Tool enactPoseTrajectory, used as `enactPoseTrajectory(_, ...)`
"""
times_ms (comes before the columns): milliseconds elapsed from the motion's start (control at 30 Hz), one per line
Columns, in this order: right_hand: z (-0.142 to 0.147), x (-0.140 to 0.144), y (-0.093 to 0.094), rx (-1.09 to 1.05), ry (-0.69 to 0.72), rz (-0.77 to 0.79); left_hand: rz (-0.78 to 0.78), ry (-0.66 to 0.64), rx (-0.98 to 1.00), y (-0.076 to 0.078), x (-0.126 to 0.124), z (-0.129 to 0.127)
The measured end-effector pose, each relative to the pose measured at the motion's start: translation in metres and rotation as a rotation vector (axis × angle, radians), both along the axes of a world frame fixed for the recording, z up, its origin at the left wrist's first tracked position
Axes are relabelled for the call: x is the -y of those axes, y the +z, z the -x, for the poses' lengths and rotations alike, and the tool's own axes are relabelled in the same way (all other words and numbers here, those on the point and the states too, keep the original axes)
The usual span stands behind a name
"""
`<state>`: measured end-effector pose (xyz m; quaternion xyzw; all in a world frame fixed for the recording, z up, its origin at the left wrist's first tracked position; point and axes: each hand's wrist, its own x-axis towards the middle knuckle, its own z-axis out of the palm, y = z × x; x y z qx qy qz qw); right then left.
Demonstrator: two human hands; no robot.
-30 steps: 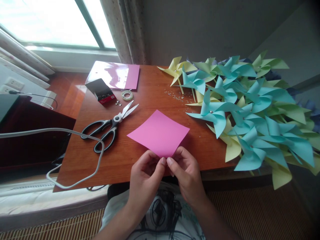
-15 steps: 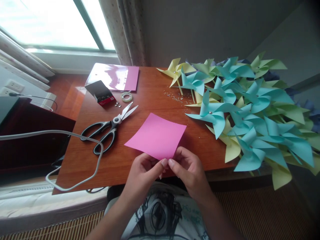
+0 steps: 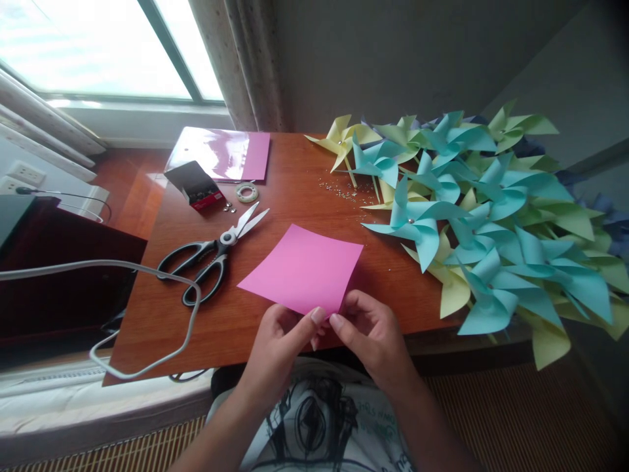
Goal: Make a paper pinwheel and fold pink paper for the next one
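A square sheet of pink paper (image 3: pixel 304 270) is held between both hands at its near corner, slightly curved and raised above the table's near part. My left hand (image 3: pixel 285 337) is closed, with the thumb on top of the sheet and the fingers beneath. Beside it, my right hand (image 3: pixel 372 331) pinches the same corner between thumb and fingers. The fingers under the paper are partly hidden. To the left of the sheet lie scissors (image 3: pixel 228 237) with black and grey handles, their blades apart.
Many blue, green and yellow paper pinwheels (image 3: pixel 411 223) cover the right side of the wooden table (image 3: pixel 295 170). At the back left are pink sheets in a clear sleeve (image 3: pixel 256 157), a red box (image 3: pixel 209 200) and a tape roll (image 3: pixel 247 192). A white cable (image 3: pixel 189 328) crosses the left edge.
The pink sheet has shifted slightly left at its left corner, and my left thumb has moved a little on the near corner. Both hands still hold the paper.
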<state>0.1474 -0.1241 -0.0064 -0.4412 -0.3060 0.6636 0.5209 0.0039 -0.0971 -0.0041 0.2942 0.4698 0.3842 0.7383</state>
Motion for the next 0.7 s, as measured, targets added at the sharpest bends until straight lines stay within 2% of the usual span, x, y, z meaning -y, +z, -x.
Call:
enactPoseTrajectory(133, -0.004, -0.001, -0.003, 0.09, -0.017, -0.02, 0.019, -0.016, -0.089, 0.002, -0.004, 0.0)
enactPoseTrajectory(333, 0.002, 0.0, -0.004, 0.163, -0.151, -0.002, -0.112, 0.046, -0.235, 0.004, 0.0, -0.007)
enactPoseTrajectory(700, 0.003, 0.001, -0.003, 0.169, -0.143, -0.01, -0.19, 0.085, -0.393, 0.01, 0.001, -0.01)
